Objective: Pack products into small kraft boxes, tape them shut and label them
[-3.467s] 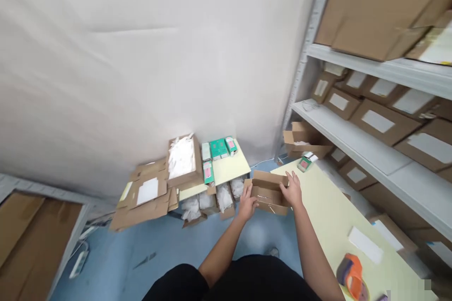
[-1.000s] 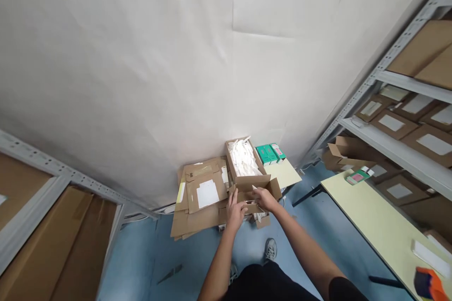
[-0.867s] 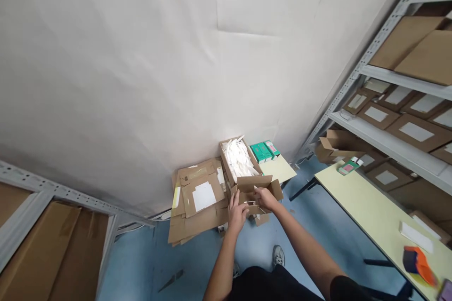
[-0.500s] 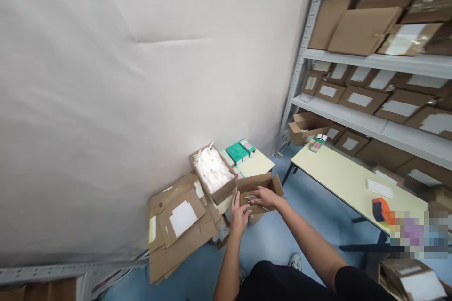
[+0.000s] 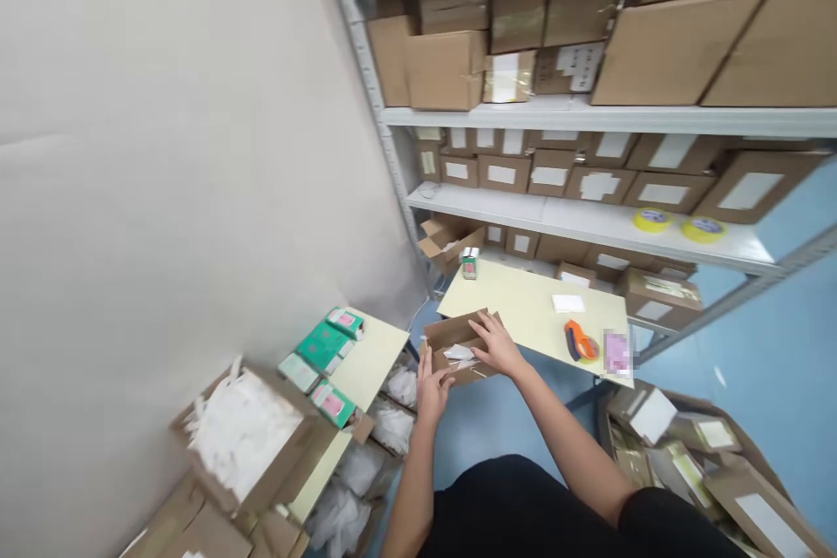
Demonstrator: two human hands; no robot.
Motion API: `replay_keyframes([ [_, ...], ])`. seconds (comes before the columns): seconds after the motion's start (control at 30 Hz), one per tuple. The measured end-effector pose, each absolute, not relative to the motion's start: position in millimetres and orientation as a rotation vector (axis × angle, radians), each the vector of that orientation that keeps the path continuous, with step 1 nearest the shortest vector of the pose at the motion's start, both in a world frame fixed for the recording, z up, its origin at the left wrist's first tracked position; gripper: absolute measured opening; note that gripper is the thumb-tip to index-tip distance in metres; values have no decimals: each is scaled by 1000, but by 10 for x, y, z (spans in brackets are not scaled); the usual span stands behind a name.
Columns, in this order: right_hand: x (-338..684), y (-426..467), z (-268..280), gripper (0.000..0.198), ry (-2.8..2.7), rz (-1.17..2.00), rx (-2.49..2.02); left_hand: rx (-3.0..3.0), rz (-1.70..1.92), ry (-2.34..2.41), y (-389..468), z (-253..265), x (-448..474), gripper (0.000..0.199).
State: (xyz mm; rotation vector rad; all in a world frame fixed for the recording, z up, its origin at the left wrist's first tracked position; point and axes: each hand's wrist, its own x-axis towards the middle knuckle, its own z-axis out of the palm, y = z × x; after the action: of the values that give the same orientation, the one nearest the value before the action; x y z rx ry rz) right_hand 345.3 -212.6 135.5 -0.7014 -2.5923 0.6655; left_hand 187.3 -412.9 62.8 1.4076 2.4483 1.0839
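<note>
A small open cardboard box [image 5: 451, 330] is held up between my two hands, over the floor by the end of the far table. A few white, thin items [image 5: 459, 354] lie in it, too small to name. My left hand [image 5: 432, 390] grips the box at its near left corner, fingers along the outside wall. On the right side, my right hand [image 5: 498, 347] holds the wall, with fingertips over the rim and toward the inside. The box is a little tilted toward me.
A table [image 5: 533, 307] ahead carries a green carton [image 5: 470, 263], an orange tape dispenser [image 5: 581, 340] and a white pad [image 5: 568, 303]. Left stands a box of white pieces [image 5: 241, 432] beside green cartons [image 5: 325, 345]. Shelving [image 5: 542, 118] full of boxes rises behind; a large bin [image 5: 703, 462] sits right.
My view has swung to the right, toward the shelving and the far table. The cardboard box has come along in my hands, away from the left table with the white pieces.
</note>
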Motion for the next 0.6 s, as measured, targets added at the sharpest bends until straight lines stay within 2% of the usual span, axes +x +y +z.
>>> replay_keyframes([
  [0.17, 4261, -1387, 1323, 71, -2461, 541, -1058, 1614, 1016, 2242, -3060, 648, 2031, 21],
  [0.33, 4791, -1031, 1175, 70, -2307, 477, -1375, 1744, 979, 2052, -2201, 549, 2039, 22],
  [0.6, 4514, -614, 1026, 74, -2190, 497, -1606, 1805, 852, 1840, -866, 299, 1547, 21],
])
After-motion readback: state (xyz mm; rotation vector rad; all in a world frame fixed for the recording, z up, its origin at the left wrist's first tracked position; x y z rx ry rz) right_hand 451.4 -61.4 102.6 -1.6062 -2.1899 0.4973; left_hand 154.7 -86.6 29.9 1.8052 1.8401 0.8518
